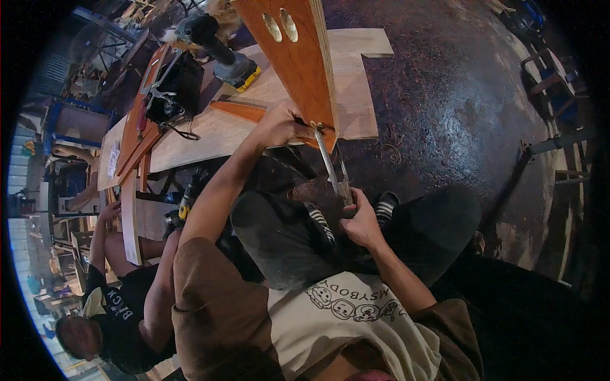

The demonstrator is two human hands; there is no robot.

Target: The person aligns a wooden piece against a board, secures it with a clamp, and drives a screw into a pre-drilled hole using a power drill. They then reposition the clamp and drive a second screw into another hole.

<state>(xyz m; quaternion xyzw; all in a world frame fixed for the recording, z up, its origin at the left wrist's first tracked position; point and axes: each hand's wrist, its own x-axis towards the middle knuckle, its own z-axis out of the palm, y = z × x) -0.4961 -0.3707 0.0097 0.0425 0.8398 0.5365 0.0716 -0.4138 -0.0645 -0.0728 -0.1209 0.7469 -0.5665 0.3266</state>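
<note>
My left hand (279,124) is closed on the lower edge of a reddish-brown wooden board (302,66) that stands tilted up in front of me. Two oval pocket holes show near the board's upper part. My right hand (363,219), fingers wrapped, grips the near end of a long metal tool (329,160) with two slim arms; its exact kind is unclear. The far tip of the tool meets the board's lower end, close to my left fingers. A narrow reddish-brown wooden piece (239,110) lies just beyond my left hand.
A cordless drill (230,63) with a yellow-edged battery rests on a pale plywood sheet (352,82). Beside it stands a black bag (178,86). At left, another person (130,308) works near a second drill (185,202) and a wooden strip (130,222). Shavings dot the dark floor (438,127).
</note>
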